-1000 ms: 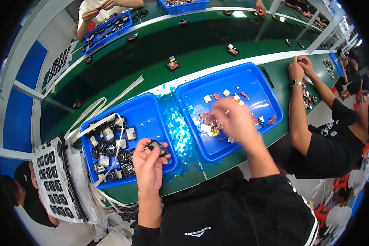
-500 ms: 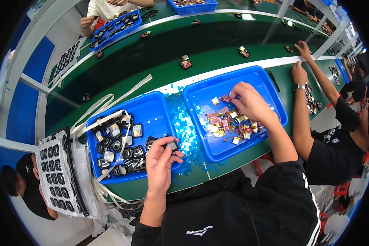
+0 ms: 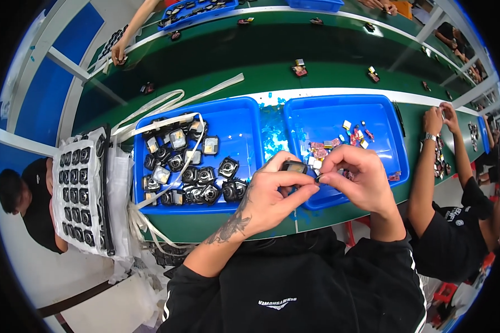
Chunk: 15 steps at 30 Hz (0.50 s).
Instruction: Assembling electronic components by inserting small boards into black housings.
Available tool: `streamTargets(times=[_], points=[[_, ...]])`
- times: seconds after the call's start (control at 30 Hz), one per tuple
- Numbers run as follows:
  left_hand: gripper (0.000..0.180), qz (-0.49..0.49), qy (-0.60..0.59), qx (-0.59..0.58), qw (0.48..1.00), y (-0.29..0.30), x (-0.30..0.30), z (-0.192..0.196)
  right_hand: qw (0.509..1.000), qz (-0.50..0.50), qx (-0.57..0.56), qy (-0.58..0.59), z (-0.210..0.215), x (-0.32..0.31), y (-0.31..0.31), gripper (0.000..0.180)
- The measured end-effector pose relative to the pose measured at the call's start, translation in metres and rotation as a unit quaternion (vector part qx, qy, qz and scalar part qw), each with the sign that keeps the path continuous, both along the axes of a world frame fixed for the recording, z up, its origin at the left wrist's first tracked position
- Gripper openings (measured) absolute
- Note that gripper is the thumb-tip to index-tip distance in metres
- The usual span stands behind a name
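My left hand (image 3: 269,186) is closed round a small black square housing (image 3: 294,166) with a pale face. Close against it, my right hand (image 3: 361,176) pinches with thumb and forefinger; what lies between those fingertips is too small and covered to make out. The two hands meet over the near left edge of the right blue tray (image 3: 395,119). In that tray lie red circuit boards with white and yellow parts (image 3: 320,149), partly hidden behind my hands. The left blue tray (image 3: 240,119) holds several black housings with round lens-like fronts (image 3: 228,167).
Blue film scraps (image 3: 273,136) lie between the trays. White straps (image 3: 189,123) cross the left tray. A padded sheet of black housings (image 3: 75,191) stands at the left. Small assemblies (image 3: 299,68) sit on the green line beyond. A co-worker's forearms (image 3: 430,161) work at the right.
My right hand has come out of the right tray toward my left hand. My left hand has moved right with the housing. The view has shifted, and a co-worker's hand now reaches in at far left.
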<state>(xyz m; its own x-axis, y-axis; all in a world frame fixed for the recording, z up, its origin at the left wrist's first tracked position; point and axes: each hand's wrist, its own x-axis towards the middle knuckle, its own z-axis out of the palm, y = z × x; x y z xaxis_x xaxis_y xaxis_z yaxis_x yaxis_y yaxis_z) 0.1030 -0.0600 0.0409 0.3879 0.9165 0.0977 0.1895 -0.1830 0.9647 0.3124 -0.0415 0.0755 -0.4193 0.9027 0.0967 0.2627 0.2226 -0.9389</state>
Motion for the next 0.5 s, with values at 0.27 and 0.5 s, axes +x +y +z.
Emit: streamTargets(times=[0.27, 0.5], points=[[0.012, 0.128, -0.121, -0.015, 0.984, -0.013, 0.001, -0.019, 0.976, -0.024, -0.128, 0.177, -0.027, -0.023, -0.001, 0.01], [0.011, 0.162, -0.151, -0.02, 0.975, -0.022, 0.005, -0.03, 0.965, -0.007, -0.163, 0.207, -0.038, -0.033, 0.003, 0.012]])
